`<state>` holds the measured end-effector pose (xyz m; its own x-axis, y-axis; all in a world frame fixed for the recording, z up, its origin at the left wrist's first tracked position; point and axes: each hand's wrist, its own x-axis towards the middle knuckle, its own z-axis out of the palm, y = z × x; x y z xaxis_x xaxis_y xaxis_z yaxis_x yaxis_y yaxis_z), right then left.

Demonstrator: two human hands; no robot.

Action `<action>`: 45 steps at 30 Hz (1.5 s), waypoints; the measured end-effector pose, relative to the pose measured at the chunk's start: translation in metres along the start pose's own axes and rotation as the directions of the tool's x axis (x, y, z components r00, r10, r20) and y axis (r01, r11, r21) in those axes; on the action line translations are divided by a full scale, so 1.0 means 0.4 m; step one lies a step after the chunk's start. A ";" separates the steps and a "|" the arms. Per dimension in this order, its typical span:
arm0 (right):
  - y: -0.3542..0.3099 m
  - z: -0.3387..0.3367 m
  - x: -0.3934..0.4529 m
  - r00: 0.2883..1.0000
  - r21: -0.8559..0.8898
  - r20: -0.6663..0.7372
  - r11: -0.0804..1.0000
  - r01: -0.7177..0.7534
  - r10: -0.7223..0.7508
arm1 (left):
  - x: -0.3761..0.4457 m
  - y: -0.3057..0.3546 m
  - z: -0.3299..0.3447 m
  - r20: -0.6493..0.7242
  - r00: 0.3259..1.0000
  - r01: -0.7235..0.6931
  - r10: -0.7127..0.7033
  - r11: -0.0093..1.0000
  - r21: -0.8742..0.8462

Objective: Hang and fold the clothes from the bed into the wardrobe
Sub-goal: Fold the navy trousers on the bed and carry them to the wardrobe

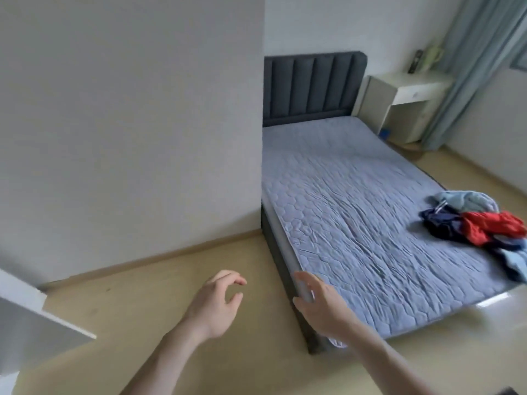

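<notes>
A bed (pixel 356 223) with a quilted grey-blue cover and a dark padded headboard (pixel 310 86) fills the right half. On its far right side lies a heap of clothes (pixel 479 226): light blue, navy and red pieces bunched together. My left hand (pixel 216 306) hovers over the floor left of the bed's near corner, fingers curled and apart, holding nothing. Beside it, my right hand (pixel 322 303) reaches out over that near corner, fingers spread, empty. Both hands are far from the clothes.
A white panel edge (pixel 42 317) juts in at the lower left. A plain wall (pixel 128 124) stands on the left. A white bedside desk (pixel 405 95) and blue-green curtain (pixel 479 67) are at the back right. Beige floor (pixel 142 303) surrounds the bed.
</notes>
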<state>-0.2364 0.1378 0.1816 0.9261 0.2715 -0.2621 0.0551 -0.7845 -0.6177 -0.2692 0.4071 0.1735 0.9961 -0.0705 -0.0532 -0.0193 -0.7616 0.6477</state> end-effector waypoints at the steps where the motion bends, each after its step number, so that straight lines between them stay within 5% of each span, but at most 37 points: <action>1: 0.056 -0.044 -0.018 1.000 0.016 -0.019 1.000 -0.023 0.023 | 0.032 0.060 0.041 0.032 0.999 -0.025 0.025 1.000 0.008; 13: 0.473 -0.377 -0.022 0.967 0.101 -0.142 0.975 -0.199 0.212 | 0.397 0.416 0.347 0.185 0.967 -0.173 0.175 0.984 -0.028; 31: 1.097 -0.920 0.280 0.900 0.103 -0.168 0.915 -0.389 0.402 | 1.080 0.856 0.760 0.360 0.916 -0.199 0.176 0.980 0.025; 40: 1.564 -1.169 0.472 0.889 0.069 -0.122 0.897 -0.436 0.442 | 1.375 1.098 1.046 0.393 0.912 -0.163 0.114 0.982 0.092; 45: 1.866 -1.312 0.622 0.913 0.034 -0.064 0.916 -0.400 0.402 | 1.510 1.197 1.275 0.372 0.927 -0.014 -0.034 0.992 0.124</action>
<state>0.2311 -0.6728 0.0445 0.8920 -0.1029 -0.4402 -0.3329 -0.8083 -0.4856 0.2792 -0.3286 0.0636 0.8924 -0.2795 -0.3543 -0.0436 -0.8348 0.5488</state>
